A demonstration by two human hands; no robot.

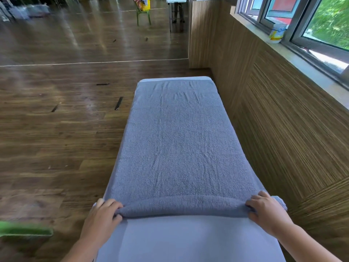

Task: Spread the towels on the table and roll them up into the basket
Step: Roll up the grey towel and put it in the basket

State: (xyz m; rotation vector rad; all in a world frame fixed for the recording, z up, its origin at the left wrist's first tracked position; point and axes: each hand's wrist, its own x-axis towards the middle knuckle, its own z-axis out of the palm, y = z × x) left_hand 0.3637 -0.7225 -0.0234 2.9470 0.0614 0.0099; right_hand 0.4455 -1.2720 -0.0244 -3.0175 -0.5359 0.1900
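A grey-blue towel (pixel 177 140) lies spread lengthwise over a narrow white table (pixel 188 242). Its near end is turned over into a low roll (pixel 183 207) across the table's width. My left hand (pixel 105 214) grips the roll's left end, fingers curled over it. My right hand (pixel 264 210) grips the right end the same way. The towel's right near corner hangs past the table edge. No basket for the rolls shows near the table.
A wood-panelled wall (pixel 283 129) runs close along the table's right side, with a window sill holding a white container (pixel 276 34). Wooden floor lies to the left. A green object (pixel 24 230) sits at the lower left. Far back stands a green chair (pixel 143 16) bearing a yellow basket.
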